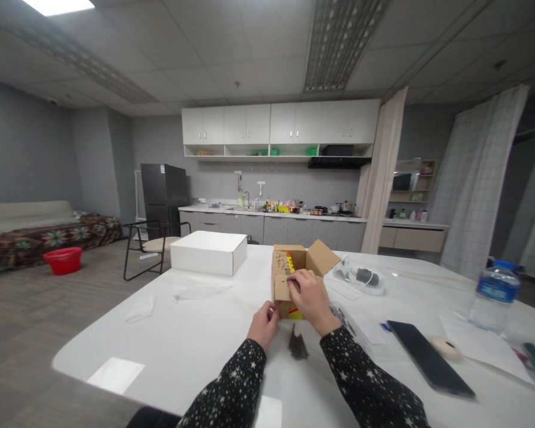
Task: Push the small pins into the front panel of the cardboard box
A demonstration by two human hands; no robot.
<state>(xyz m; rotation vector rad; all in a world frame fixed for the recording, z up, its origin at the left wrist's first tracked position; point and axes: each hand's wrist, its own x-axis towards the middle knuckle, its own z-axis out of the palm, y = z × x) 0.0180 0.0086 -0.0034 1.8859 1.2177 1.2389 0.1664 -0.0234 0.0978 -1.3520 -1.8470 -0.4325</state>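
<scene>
An open cardboard box [282, 291] with yellow and red printing stands on the white table in front of me, its right flap raised. Dark specks show on its left panel; I cannot tell whether they are printed or stuck on. My left hand [264, 324] has its fingers curled at the box's near left corner, touching it. Over the near flap, my right hand [311, 297] has thumb and fingers pinched together; anything between them is too small to make out. Between my wrists lies a dark brown, fan-shaped bundle [298, 345].
A white box [208, 252] stands at the table's far left. To the right are a clear plastic case [361, 327], a white coiled cable [372, 279], a black phone [430, 358], a beige round object [446, 348] and a water bottle [494, 297]. Crumpled white material [139, 310] lies left.
</scene>
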